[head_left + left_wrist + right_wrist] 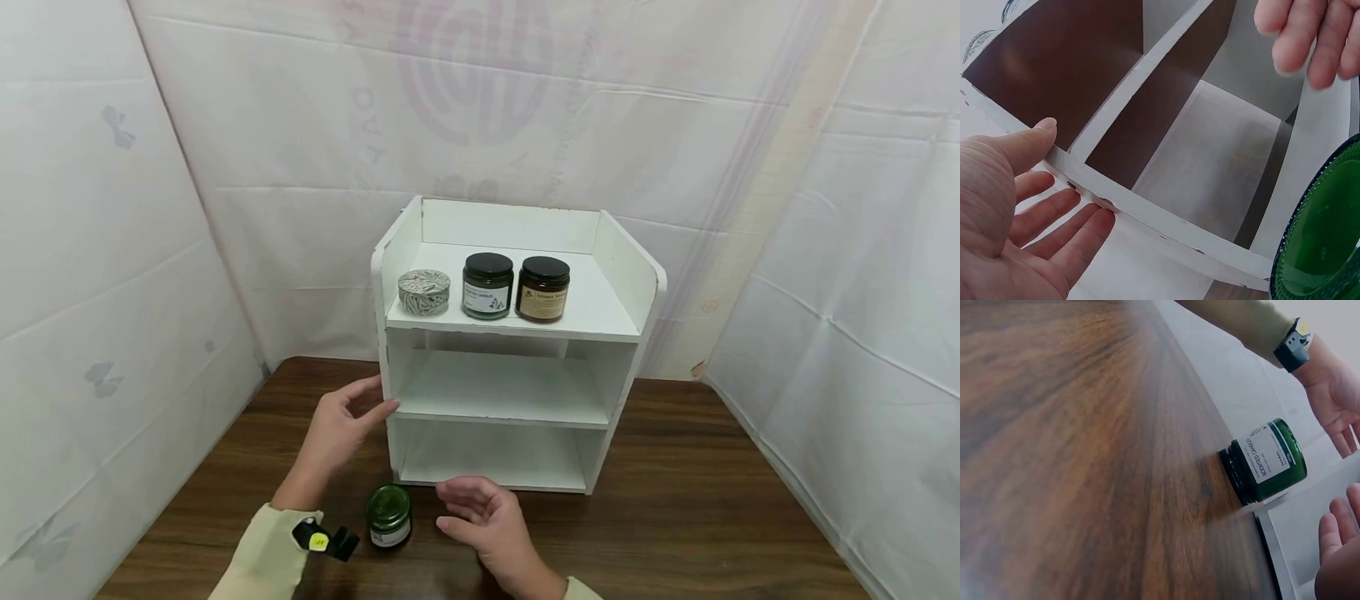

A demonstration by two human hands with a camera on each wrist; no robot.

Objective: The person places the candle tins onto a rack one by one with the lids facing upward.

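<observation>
A white three-level shelf (501, 419) stands on the table. At its left side panel is my left hand (337, 429), thumb by the front edge and fingers along the outer side, loosely extended. A green glass scented candle jar (389, 515) stands upside down on the table between my hands, its black lid (1238, 475) against the wood. To the right of that jar, my right hand (487, 529) hovers in front of the shelf's base with relaxed, slightly bent fingers and nothing in them. The left wrist view shows the jar's green glass base (1319, 231) close up.
Along the shelf's top level stand a round leaf-patterned tin (423, 292), a dark green candle jar (487, 286) and an amber jar (542, 289), both with black lids. White sheeting (300, 125) surrounds the brown wooden table (712, 500) at the back and sides.
</observation>
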